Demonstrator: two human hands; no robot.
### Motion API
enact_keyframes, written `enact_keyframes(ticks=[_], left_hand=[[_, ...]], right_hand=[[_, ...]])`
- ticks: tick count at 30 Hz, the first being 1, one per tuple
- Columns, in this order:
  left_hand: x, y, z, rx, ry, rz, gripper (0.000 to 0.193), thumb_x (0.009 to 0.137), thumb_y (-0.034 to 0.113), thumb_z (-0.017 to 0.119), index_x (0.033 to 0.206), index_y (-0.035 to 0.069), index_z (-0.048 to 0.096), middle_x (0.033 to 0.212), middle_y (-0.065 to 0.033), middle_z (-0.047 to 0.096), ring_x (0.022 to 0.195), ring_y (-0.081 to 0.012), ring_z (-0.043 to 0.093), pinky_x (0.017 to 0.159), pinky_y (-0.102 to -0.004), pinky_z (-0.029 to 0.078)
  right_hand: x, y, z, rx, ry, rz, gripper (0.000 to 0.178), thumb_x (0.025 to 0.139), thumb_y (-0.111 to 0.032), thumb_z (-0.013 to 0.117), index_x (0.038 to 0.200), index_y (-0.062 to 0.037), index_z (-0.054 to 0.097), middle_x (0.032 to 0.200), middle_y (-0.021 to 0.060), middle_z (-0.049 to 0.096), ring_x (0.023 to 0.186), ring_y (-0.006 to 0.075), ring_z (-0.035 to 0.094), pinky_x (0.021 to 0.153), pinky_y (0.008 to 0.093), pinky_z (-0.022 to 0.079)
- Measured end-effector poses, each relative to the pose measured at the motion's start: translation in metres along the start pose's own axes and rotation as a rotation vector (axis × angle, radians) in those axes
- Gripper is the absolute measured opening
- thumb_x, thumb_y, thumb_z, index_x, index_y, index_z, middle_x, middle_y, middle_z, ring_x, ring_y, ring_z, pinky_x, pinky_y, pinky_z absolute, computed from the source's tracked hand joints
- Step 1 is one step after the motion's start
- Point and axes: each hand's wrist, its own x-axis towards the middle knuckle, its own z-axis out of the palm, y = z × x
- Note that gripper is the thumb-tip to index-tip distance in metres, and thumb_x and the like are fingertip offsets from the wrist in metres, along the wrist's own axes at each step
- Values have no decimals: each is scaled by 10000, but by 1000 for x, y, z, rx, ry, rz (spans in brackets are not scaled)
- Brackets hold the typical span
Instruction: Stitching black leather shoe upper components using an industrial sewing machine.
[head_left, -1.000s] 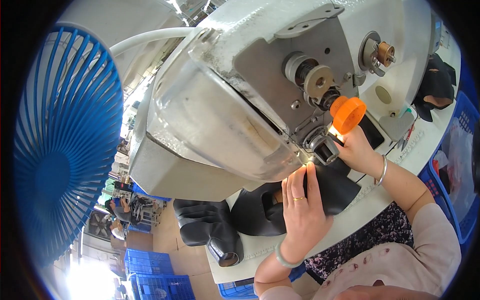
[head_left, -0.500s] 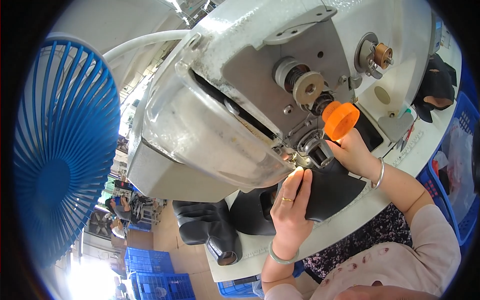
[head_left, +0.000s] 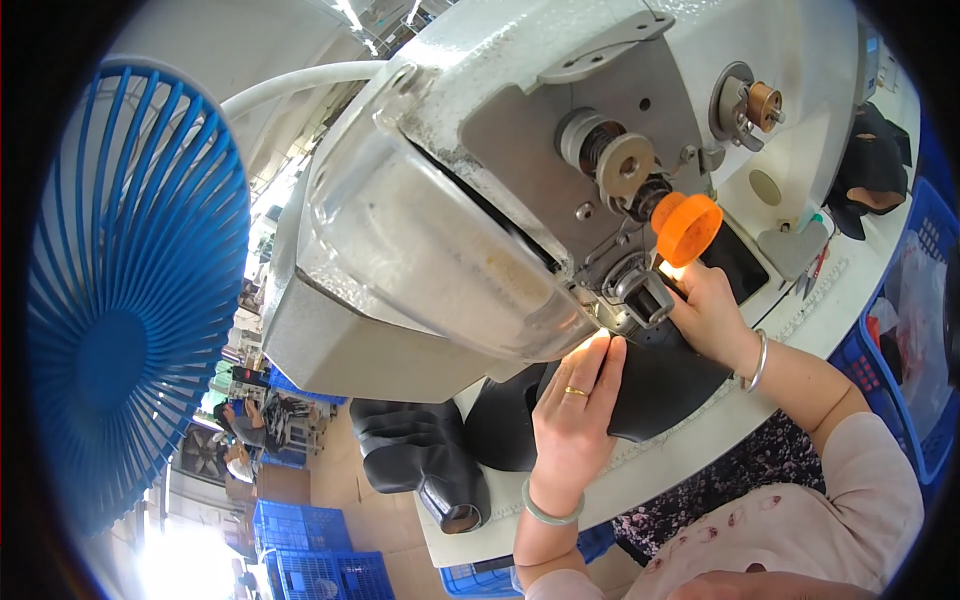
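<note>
A black leather-like piece [head_left: 665,385] lies under the head of a sewing machine [head_left: 400,240]. My left hand [head_left: 578,415], with a ring on one finger, has its fingers straight and close together, fingertips pressing the piece beside the lit stitching area. Its thumb is hidden. On the far side of the presser area, my right hand [head_left: 708,312] grips the piece's edge with bent fingers, partly covered by the machine parts. An orange knob [head_left: 687,229] sticks out just above that hand. The needle itself cannot be made out.
A large blue fan [head_left: 130,320] stands at the left. Black shoe uppers [head_left: 420,455] hang over the table edge, and another dark upper [head_left: 872,170] lies far right. Scissors [head_left: 815,270] rest on the white table. A blue basket [head_left: 880,370] holds plastic bags.
The view has shifted slightly. The black piece has turned a little under my hands, and the opening beside my left fingers is now largely covered. Both hands stay on the piece.
</note>
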Motion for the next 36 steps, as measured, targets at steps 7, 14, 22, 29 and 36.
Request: enact_keyframes(ticks=[7,14,22,29,36], left_hand=[[-1,-5,-5,85,-72,96,587,581,-62,615,1167,-40,605,1148,-146,568,1055,-299,584,901,-382,500],[2,23,0,34,-86,-98,712,542,-40,617,1250,-46,540,1223,-169,501,1111,-304,541,947,-404,466],[-16,-12,6,-528,96,-307,450,681,-78,636,1127,-26,659,1137,-156,640,1050,-282,630,936,-316,466],[-12,-4,5,-125,30,-77,531,597,-104,576,1117,-33,664,1133,-152,609,1058,-330,608,935,-376,484],[-7,5,5,-6,36,-33,656,505,-122,565,1148,-19,643,1144,-137,591,1025,-302,604,855,-354,517]], right_hand=[[-5,4,7,23,48,17,277,871,-246,662,861,21,586,608,154,580,519,274,574,504,328,439],[-5,-5,1,-11,-5,82,291,880,-258,652,877,24,581,614,155,586,528,284,583,509,335,444],[5,0,2,127,-102,83,318,911,-273,600,958,41,575,700,179,593,604,242,585,582,324,469],[3,-3,5,138,-73,114,333,897,-268,615,995,46,566,712,175,604,606,251,592,581,324,475],[1,-8,7,67,-20,50,407,897,-252,618,1179,27,528,676,176,591,583,290,597,546,344,465]])
